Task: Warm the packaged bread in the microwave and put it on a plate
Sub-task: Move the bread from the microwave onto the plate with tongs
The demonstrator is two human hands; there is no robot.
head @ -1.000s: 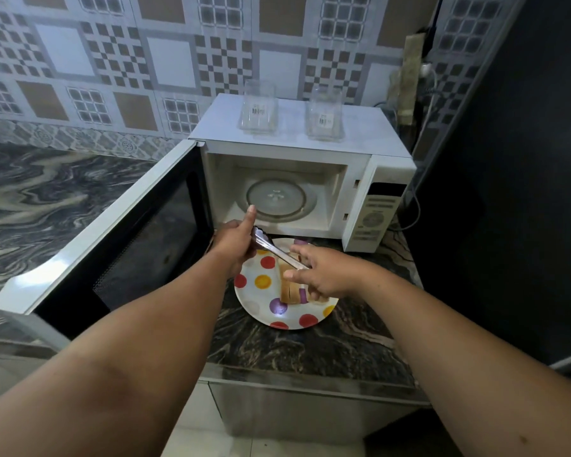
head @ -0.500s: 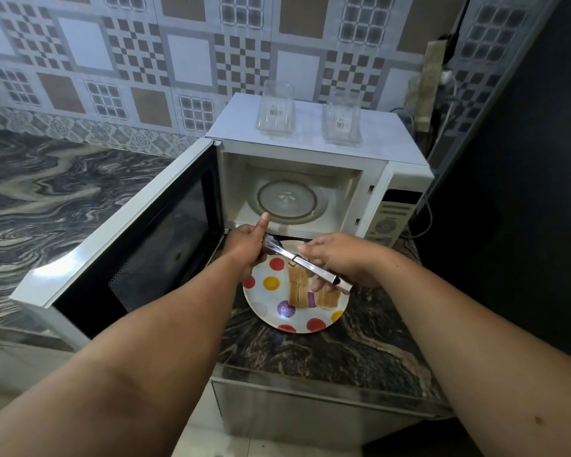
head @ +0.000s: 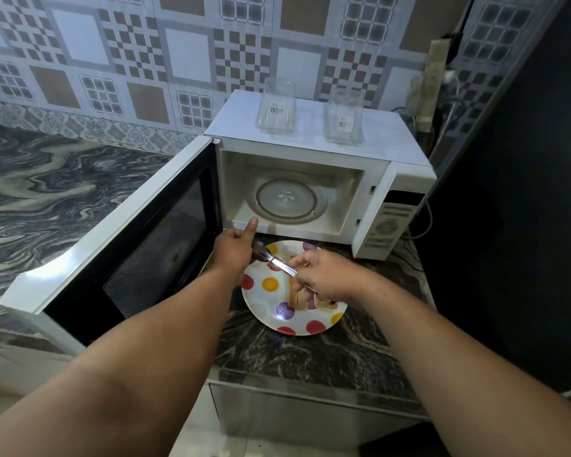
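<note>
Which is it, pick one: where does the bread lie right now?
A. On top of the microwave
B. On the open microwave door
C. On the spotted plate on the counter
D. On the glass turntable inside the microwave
C: the bread lies on the spotted plate on the counter in front of the open microwave, whose turntable carries nothing.
</note>
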